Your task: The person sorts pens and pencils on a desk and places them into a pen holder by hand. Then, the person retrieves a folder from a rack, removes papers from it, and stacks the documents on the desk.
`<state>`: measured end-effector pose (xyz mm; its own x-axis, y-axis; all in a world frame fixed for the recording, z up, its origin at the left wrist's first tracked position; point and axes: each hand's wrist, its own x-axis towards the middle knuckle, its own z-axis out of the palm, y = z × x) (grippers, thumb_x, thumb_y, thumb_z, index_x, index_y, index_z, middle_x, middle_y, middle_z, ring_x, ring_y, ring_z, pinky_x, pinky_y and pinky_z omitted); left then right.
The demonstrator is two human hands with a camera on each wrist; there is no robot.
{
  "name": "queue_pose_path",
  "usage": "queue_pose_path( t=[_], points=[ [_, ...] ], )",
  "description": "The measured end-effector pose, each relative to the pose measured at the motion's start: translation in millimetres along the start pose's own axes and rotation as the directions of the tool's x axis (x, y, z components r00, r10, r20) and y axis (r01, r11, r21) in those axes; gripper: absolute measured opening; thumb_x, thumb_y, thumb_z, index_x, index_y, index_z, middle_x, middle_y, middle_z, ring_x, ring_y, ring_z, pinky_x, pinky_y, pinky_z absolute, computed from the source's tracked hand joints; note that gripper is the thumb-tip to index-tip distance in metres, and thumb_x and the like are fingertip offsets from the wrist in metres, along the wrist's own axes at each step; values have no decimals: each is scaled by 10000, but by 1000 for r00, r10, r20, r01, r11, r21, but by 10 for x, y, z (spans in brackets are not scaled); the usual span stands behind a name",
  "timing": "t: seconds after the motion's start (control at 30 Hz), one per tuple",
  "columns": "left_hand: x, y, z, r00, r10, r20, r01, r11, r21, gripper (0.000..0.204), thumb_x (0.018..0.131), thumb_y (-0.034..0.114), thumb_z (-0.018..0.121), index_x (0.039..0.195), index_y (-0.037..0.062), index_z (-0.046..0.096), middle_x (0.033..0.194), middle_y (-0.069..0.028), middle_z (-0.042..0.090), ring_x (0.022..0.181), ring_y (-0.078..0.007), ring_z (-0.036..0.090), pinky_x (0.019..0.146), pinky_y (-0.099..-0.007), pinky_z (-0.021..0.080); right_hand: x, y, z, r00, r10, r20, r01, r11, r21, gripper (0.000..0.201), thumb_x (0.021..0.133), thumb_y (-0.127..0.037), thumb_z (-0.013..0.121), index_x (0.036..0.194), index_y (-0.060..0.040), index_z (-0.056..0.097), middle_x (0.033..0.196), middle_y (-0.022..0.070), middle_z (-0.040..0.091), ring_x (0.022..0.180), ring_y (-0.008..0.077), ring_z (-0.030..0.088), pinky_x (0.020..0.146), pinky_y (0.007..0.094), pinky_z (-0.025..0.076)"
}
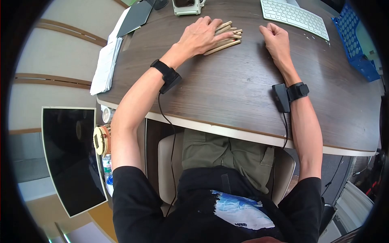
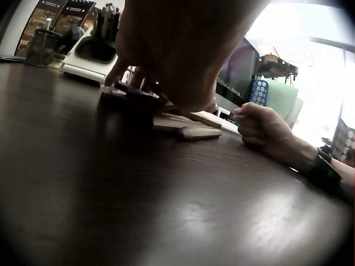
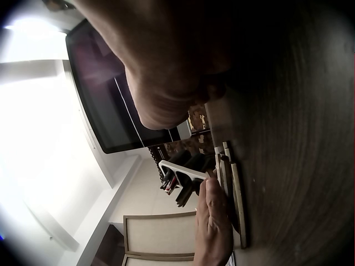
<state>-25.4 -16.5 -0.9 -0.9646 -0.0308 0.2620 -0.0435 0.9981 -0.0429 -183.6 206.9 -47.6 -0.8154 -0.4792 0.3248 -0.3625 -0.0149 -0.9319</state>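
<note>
My left hand [image 1: 201,35] grips a bundle of slim, light-coloured wooden sticks [image 1: 223,46] lying on the dark desk. Its thumb reaches across the near side of the bundle, and the other fingers are on the far side. In the left wrist view, the stick ends [image 2: 199,133] poke out beside the hand, close to the desktop. To the right of the bundle and apart from it, my right hand [image 1: 278,41] is curled into a fist on the desk, with nothing visible in it. The right wrist view shows the sticks [image 3: 237,199] alongside the left hand [image 3: 213,227].
A white keyboard [image 1: 296,18] lies beyond the right hand, with small pale scraps near its corner. A blue perforated holder [image 1: 354,44] stands at the far right. Behind the left hand is a white stand [image 1: 187,9]. Stacked papers [image 1: 106,67] line the left edge.
</note>
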Motion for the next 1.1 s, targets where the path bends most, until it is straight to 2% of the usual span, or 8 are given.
queue_pose_path(
  t=[0.07, 0.23, 0.4, 0.63, 0.73, 0.8, 0.97, 1.1],
  points=[
    [-89, 104, -35, 999, -35, 14, 36, 999, -31, 870, 1020, 771, 542, 1555, 85, 560, 1212, -232, 653, 1160, -377, 668, 968, -503, 601, -5, 12, 10, 1000, 17, -6, -17, 1000, 3, 444, 986, -220, 693, 681, -112, 387, 623, -70, 370, 596, 59, 335, 532, 296, 305],
    [-159, 133, 3, 998, 68, -15, -67, 995, 74, 816, 1045, 695, 584, 1542, 48, 562, 1177, -224, 671, 1108, -360, 698, 886, -465, 640, 11, 51, 11, 1000, 28, 10, -28, 999, 41, 450, 993, -234, 700, 687, -128, 388, 627, -82, 367, 576, 50, 322, 499, 285, 287],
    [-98, 153, 23, 985, 170, -16, -165, 971, 174, 735, 1049, 601, 641, 1403, -42, 601, 1002, -188, 706, 875, -325, 748, 741, -398, 662, 21, 40, -2, 998, 54, 17, -54, 998, 26, 458, 993, -234, 701, 682, -142, 378, 632, -84, 372, 591, 47, 325, 518, 280, 292],
    [-30, 98, 126, 977, 211, -31, -196, 945, 261, 565, 1077, 503, 638, 1251, -33, 619, 921, -153, 711, 762, -309, 747, 683, -380, 655, 31, 56, 0, 998, 57, 1, -57, 998, 15, 449, 981, -237, 706, 677, -138, 390, 631, -86, 383, 603, 44, 330, 526, 282, 296],
    [-3, -32, 118, 947, 302, -109, -284, 946, 159, 520, 1106, 505, 593, 1217, -2, 617, 903, -146, 710, 768, -327, 745, 683, -409, 651, 19, 41, -6, 999, 50, 6, -50, 999, 14, 444, 978, -239, 704, 674, -132, 399, 626, -84, 388, 602, 46, 335, 529, 282, 299],
    [28, -86, 13, 987, 150, 59, -148, 988, -33, 554, 1119, 571, 534, 1214, 34, 631, 927, -137, 707, 786, -350, 723, 739, -454, 631, 6, 23, -3, 999, 45, 0, -45, 999, 13, 442, 978, -238, 702, 672, -129, 402, 626, -82, 391, 601, 47, 337, 530, 283, 301],
    [98, -186, -90, 980, 76, 186, -60, 994, -90, 648, 1091, 675, 494, 1167, 52, 658, 1074, -188, 725, 1018, -376, 731, 841, -522, 599, -13, -4, -2, 999, 31, 9, -31, 999, 29, 440, 978, -231, 697, 673, -119, 400, 624, -77, 385, 603, 52, 343, 536, 289, 308],
    [49, -199, -64, 984, 20, 176, -4, 996, -89, 743, 1080, 706, 493, 1398, 48, 629, 1257, -160, 648, 1144, -335, 657, 939, -492, 572, -5, -3, 9, 1000, 26, -5, -26, 1000, -2, 425, 958, -218, 686, 672, -96, 396, 621, -63, 375, 624, 66, 341, 562, 304, 315]
  ],
)
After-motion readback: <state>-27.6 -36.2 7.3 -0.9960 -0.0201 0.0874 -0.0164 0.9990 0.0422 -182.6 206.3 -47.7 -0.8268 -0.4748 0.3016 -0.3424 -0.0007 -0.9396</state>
